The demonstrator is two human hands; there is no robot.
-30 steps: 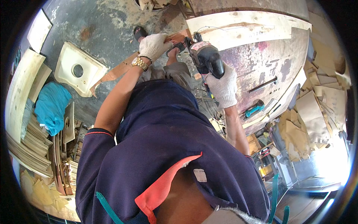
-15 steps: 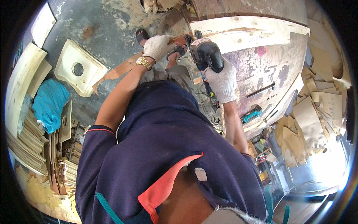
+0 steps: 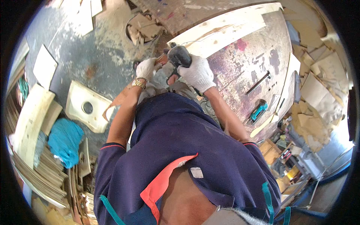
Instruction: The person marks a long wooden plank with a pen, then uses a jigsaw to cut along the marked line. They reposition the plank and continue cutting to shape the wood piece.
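Note:
My left hand (image 3: 146,68) in a white knitted glove is closed on a long reddish-brown wooden strip (image 3: 118,98), which runs down to the left past my wristwatch (image 3: 138,82). My right hand (image 3: 196,73), also gloved, grips a black power tool (image 3: 179,56), apparently a jigsaw, just right of my left hand, at the near end of a pale plywood sheet (image 3: 221,28). The tool's lower part and where it meets the strip are hard to make out. My sandalled feet are partly hidden below.
A worn workbench (image 3: 232,69) on the right bears a teal tool (image 3: 258,110). On the left floor (image 3: 97,48) lie a cream panel with a round hole (image 3: 77,107), a blue bag (image 3: 65,138) and stacked boards (image 3: 41,172). Cardboard pieces (image 3: 318,86) pile at far right.
The whole view has shifted and turned. My right hand and the tool have moved leftward, closer to my left hand, which has come a little lower in the picture.

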